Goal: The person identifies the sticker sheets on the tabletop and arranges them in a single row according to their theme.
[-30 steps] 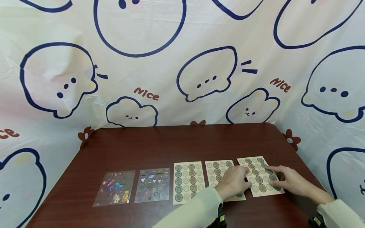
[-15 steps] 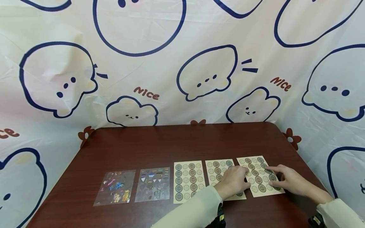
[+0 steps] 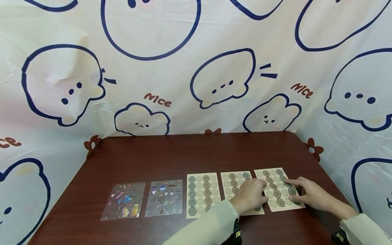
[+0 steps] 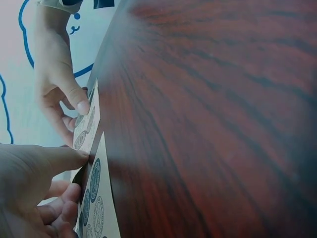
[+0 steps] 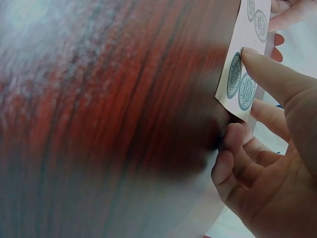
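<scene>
Both hands are at the rightmost cream sheet of round stickers (image 3: 275, 185), which lies tilted on the table at the right of a row. My left hand (image 3: 250, 194) reaches over the middle sticker sheet (image 3: 228, 177), hiding much of it, and grips the rightmost sheet's left edge with thumb and forefinger. From the other side, my right hand (image 3: 316, 194) holds that sheet's right edge, thumb and forefinger over its printed face. In the right wrist view, the thumb (image 5: 270, 72) lies on the sheet beside dark round seals, and the other fingers curl near its corner.
A third round-sticker sheet (image 3: 203, 195) lies left of the middle one. Farther left are two clear sticker sheets, one with small patterned shapes (image 3: 163, 198) and one with colourful figures (image 3: 123, 201). The dark wooden table (image 3: 196, 153) meets a printed cloth (image 3: 183, 85) behind.
The rightmost sticker sheet has shifted very slightly to the left. Both hands stay at its edges, almost still.
</scene>
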Available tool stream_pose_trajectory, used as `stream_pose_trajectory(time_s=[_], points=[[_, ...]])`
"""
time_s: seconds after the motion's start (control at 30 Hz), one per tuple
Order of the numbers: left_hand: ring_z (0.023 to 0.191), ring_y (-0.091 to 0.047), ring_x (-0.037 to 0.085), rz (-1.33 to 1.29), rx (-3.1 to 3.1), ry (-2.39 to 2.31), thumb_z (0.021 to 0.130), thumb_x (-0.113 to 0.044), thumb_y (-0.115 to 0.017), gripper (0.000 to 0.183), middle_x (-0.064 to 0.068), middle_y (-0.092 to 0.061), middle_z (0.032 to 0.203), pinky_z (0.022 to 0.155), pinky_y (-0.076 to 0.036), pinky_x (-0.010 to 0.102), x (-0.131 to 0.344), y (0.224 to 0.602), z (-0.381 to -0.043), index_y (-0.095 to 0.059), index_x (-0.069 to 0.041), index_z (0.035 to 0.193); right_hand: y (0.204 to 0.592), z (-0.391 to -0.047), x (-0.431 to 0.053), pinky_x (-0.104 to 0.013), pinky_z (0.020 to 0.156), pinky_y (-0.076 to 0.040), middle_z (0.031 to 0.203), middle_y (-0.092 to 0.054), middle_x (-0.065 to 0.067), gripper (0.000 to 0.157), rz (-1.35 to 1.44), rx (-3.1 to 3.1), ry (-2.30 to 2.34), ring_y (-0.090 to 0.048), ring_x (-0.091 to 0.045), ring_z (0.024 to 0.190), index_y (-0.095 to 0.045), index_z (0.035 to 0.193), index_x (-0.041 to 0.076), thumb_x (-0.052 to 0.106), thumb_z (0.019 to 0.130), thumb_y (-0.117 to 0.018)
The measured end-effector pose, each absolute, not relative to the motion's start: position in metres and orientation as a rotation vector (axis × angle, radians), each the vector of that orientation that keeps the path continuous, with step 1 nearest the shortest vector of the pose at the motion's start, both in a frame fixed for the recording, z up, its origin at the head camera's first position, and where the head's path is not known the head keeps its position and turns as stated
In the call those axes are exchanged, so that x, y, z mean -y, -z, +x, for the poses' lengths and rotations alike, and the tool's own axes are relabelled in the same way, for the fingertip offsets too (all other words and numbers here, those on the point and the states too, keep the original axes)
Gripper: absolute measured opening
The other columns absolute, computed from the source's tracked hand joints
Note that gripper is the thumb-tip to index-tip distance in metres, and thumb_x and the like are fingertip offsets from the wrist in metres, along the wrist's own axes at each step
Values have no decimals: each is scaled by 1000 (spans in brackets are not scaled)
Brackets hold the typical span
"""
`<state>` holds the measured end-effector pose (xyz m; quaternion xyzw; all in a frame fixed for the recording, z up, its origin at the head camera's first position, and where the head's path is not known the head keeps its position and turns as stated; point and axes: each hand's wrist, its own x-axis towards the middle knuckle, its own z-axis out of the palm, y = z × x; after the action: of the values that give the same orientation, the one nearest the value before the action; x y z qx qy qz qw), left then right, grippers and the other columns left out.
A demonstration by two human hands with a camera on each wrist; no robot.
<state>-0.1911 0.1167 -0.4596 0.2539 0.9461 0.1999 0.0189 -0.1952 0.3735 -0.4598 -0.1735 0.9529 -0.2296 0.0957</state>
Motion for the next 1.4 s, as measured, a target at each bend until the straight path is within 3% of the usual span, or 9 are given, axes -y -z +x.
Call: stream_pose_trajectory(time_s=[0.3, 0.43, 0.53, 0.77, 1.07, 1.27, 1.4], points=[[50, -42, 2, 793, -2916, -659, 89, -27, -76, 18, -12, -49, 63, 47, -30, 18, -116, 459, -191, -74, -24, 106, 459, -195, -372, -22, 56, -40, 94, -54, -1, 67, -527, -2838, 669, -41, 0, 65, -61, 136, 1, 34, 83, -82], [52, -43, 2, 792, -2898, -673, 89, -27, -76, 28, -12, -51, 65, 49, -32, 17, -116, 458, -192, -73, -23, 117, 459, -195, -373, -22, 56, -40, 94, -54, -1, 66, -532, -2846, 663, -41, 0, 64, -62, 136, 1, 34, 82, -83], [55, -46, 1, 780, -2885, -684, 89, -26, -77, 36, -12, -55, 70, 55, -36, 14, -117, 459, -192, -72, -22, 124, 460, -194, -373, -22, 56, -40, 94, -54, -1, 66, -538, -2841, 671, -41, 0, 64, -62, 136, 1, 34, 83, -82], [70, -52, -2, 779, -2908, -668, 86, -27, -80, 38, -11, -66, 84, 71, -44, 11, -118, 459, -192, -73, -21, 123, 461, -193, -373, -22, 56, -40, 93, -53, -1, 66, -543, -2837, 682, -41, 0, 64, -62, 136, 0, 33, 82, -82], [71, -51, -1, 784, -2893, -672, 85, -27, -80, 39, -10, -67, 91, 72, -44, 11, -117, 460, -192, -73, -19, 123, 461, -194, -373, -22, 57, -41, 93, -53, -1, 66, -533, -2832, 683, -41, 0, 65, -61, 136, 1, 33, 82, -83], [80, -56, -2, 797, -2898, -667, 85, -28, -79, 39, -10, -71, 104, 76, -46, 11, -116, 461, -193, -73, -19, 122, 463, -194, -373, -22, 57, -41, 95, -55, -1, 67, -525, -2828, 700, -41, 0, 64, -61, 137, 0, 31, 82, -83], [69, -51, 1, 809, -2891, -680, 84, -26, -80, 28, -11, -64, 83, 64, -41, 12, -116, 462, -194, -75, -19, 111, 462, -195, -374, -22, 57, -41, 96, -56, -2, 67, -527, -2825, 702, -42, -1, 64, -60, 137, 0, 30, 82, -83]])
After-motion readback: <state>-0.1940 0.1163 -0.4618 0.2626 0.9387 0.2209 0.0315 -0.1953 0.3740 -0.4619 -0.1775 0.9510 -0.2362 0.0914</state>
